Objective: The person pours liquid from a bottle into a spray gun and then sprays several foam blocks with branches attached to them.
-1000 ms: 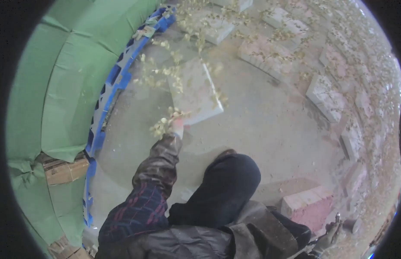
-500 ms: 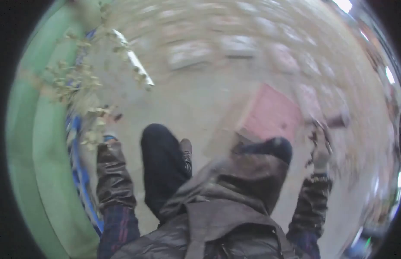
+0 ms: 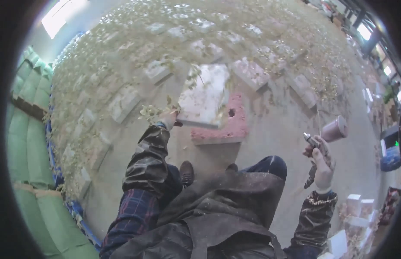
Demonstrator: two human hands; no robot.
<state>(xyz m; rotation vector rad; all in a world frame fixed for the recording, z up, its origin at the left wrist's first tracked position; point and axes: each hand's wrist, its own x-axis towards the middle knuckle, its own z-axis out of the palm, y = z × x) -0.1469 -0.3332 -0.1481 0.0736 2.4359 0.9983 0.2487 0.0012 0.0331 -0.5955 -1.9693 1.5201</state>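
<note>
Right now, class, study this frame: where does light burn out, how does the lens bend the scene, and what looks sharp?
Head view: fisheye bends the rows of blocks into arcs inside a black rim. Head view: the bright patch upper left is burnt white. Head view: the left hand with its sprig and the right hand with its tool look sharp; far blocks blur.

Rough pink block, matt white slab, metal tool

Concrete floor carries rows of pale blocks, one pink block.
</note>
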